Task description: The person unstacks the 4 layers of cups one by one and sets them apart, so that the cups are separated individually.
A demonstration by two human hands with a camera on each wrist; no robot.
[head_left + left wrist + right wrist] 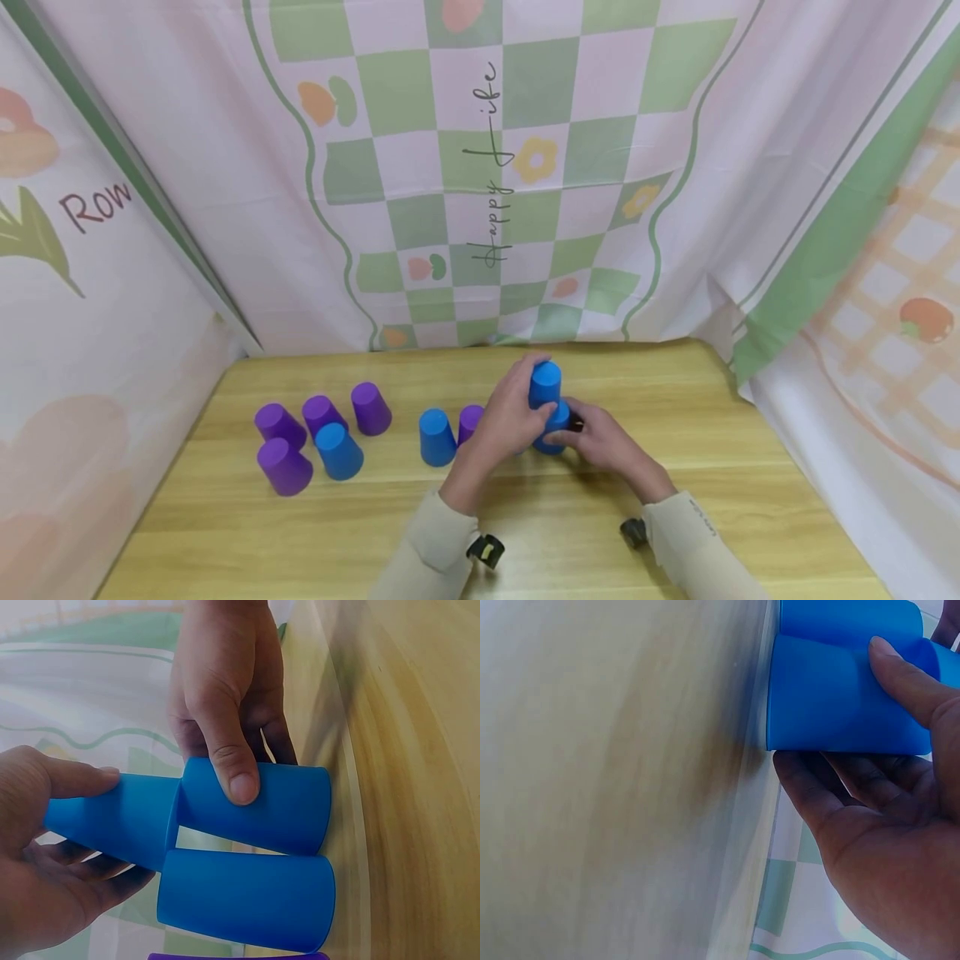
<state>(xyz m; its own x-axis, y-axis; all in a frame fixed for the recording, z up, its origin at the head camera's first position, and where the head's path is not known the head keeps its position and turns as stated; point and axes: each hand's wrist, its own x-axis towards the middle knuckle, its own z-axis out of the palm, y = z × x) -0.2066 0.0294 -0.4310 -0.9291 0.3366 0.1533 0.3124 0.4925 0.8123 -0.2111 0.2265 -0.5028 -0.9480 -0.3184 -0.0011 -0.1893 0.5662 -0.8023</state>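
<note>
My left hand grips a blue cup, upside down, at the top of a small stack. In the left wrist view this upper cup bridges two blue cups standing side by side. My right hand holds the right-hand lower cup, thumb on its near side and fingers around the far side. Beside it stands the other lower blue cup, which my left hand mostly hides in the head view. The right wrist view shows the held lower cup with its rim at the table surface.
Left of my left hand stand a blue cup and a partly hidden purple cup. Farther left are several purple cups and one blue cup, all upside down on the wooden table. A patterned curtain borders the back edge.
</note>
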